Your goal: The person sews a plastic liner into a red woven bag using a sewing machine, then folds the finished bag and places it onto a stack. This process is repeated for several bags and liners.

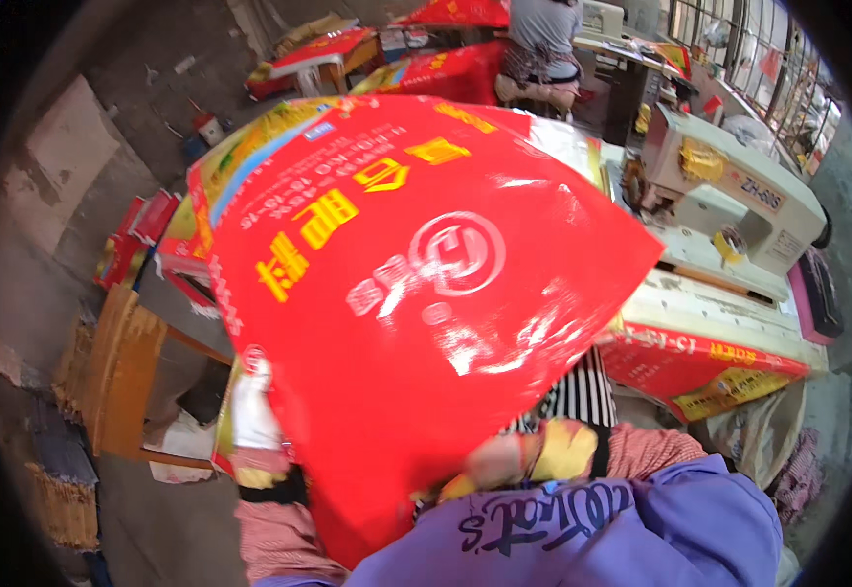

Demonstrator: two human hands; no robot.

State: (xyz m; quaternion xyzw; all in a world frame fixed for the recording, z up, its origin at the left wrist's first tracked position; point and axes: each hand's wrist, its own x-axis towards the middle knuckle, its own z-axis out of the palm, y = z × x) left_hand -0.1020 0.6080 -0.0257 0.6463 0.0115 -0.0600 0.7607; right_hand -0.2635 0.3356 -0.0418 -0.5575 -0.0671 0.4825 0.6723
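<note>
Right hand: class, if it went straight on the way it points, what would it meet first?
Probably the large red sack: the right hand points left toward its lower part; blur hides whether they touch.

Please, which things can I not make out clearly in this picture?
All in the head view:
Left hand: its fingers cannot be told apart, because of blur and the edge of the red sack.
Right hand: blurred, so its grip is unclear.
Striped cloth: partly covered by the sack.
Co-worker: head cut off by the upper edge.
</note>
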